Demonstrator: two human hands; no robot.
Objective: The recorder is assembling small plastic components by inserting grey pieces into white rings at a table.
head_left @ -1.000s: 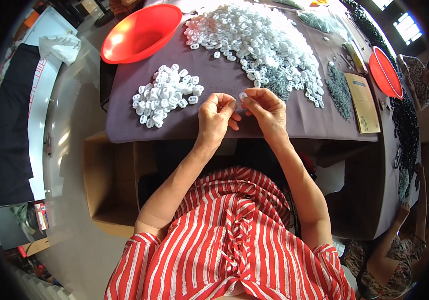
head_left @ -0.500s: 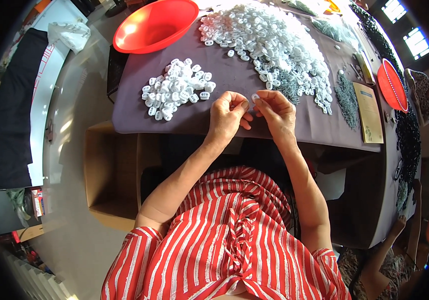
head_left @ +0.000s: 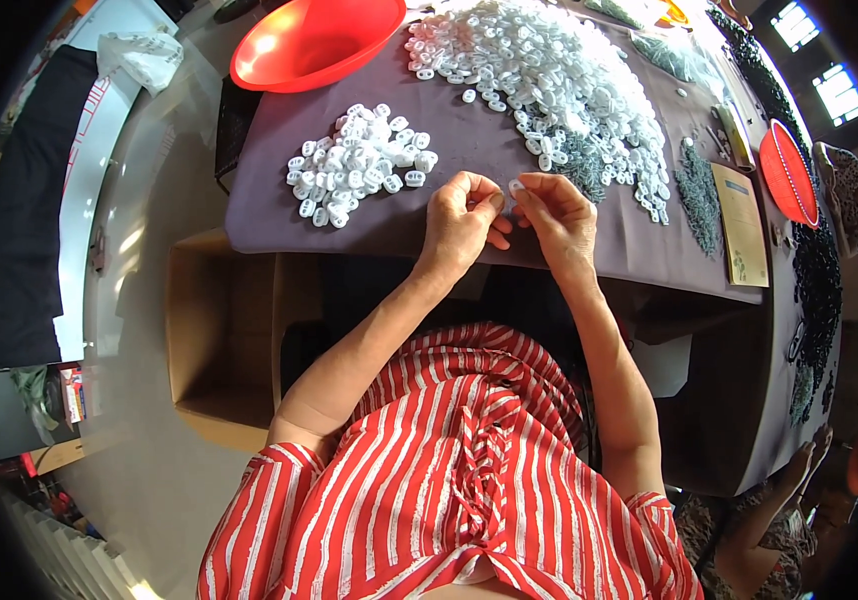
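Note:
My right hand (head_left: 563, 222) pinches a small white oval cord-lock piece (head_left: 516, 186) between thumb and forefinger, above the table's near edge. Close beside it, my left hand (head_left: 457, 228) has its thumb and forefinger pressed together; whatever they hold is too small to make out. Left of my hands lies a small heap of white cord-lock pieces (head_left: 359, 165), each oval with two openings. Beyond my hands a much larger heap of like pieces (head_left: 539, 80) spreads over the table. A pile of thin grey springs (head_left: 582, 165) lies at its near side.
A red basin (head_left: 319, 45) stands at the table's far left. Rightward lie more grey springs (head_left: 696, 190), a tan booklet (head_left: 741, 225), a red basket (head_left: 787, 172) and many black pieces (head_left: 817, 275). An open cardboard box (head_left: 224, 340) is below; another person's arm (head_left: 764, 515) shows at lower right.
The view has shifted slightly, so the table sits a little higher in the picture. My hands stay close together, and the white piece is still in my right fingers.

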